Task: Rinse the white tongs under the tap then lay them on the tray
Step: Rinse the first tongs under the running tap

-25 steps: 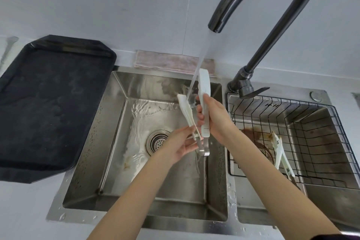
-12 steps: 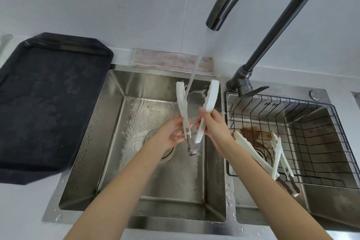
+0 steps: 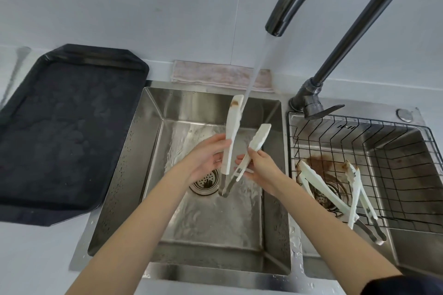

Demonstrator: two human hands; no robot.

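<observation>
While the water runs from the tap (image 3: 275, 24) onto the upper arm of the white tongs (image 3: 231, 136), I hold them spread open over the left sink (image 3: 153, 151), hinge end down and tips up. My left hand (image 3: 206, 158) wraps its fingers around the left arm of the tongs, and my right hand (image 3: 259, 165) pinches the right arm between thumb and fingertips, so both hands are closed on the same tool.

A brown smear sits near the tip of the left arm, and the stream lands just below it, so I judge the stain could survive the rinse unless I tilt that tip into the flow. The right arm sits outside the stream (it looks dry to me, though the glare makes that hard to tell), so it risks going to the tray (image 3: 72, 127) unwashed.

Wet plastic is slick, and my right hand has only a light pinch; if the spring pushes the arms apart, the tongs could twist free and drop into the sink. Water striking the flat arm may also splash onto the counter. The tray lies well apart to the left, so carrying the tongs over will likely drip along the way. Other dirty tongs (image 3: 335, 196) wait in the wire basket (image 3: 407, 175) on the right.
</observation>
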